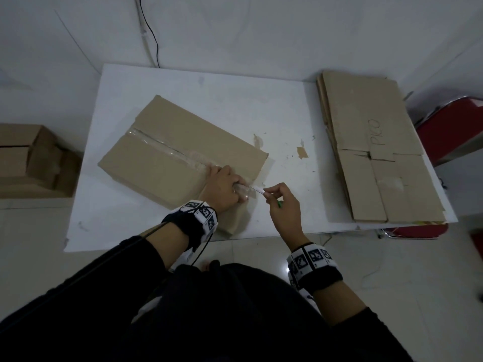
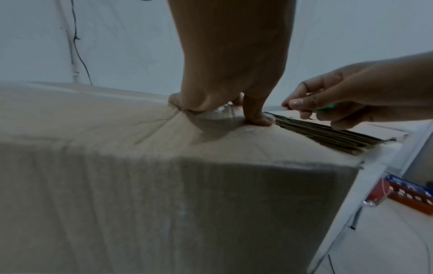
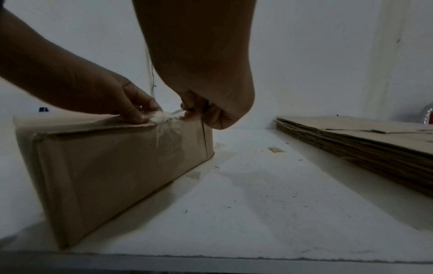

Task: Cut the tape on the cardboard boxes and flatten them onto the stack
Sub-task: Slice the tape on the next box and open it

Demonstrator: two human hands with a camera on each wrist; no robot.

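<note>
A closed cardboard box point(image 1: 183, 142) lies askew on the white table point(image 1: 125, 220), with clear tape point(image 1: 167, 147) running along its top seam. At the seam's near end my left hand point(image 1: 236, 188) grips a crumpled, lifted bit of tape point(image 3: 161, 115), fingers pressing on the box top point(image 2: 140, 129). My right hand point(image 1: 269, 195) pinches a small green-handled cutter. Its blade point(image 1: 257, 189) points left at the tape beside my left fingers point(image 3: 140, 116). A stack of flattened boxes point(image 1: 379, 142) lies at the table's right.
More closed cardboard boxes point(image 1: 31, 160) stand on the floor to the left. A red chair point(image 1: 454, 131) is behind the stack on the right. Torn cardboard scraps point(image 1: 302, 152) litter the table between box and stack. A black cable point(image 1: 151, 35) hangs down the wall.
</note>
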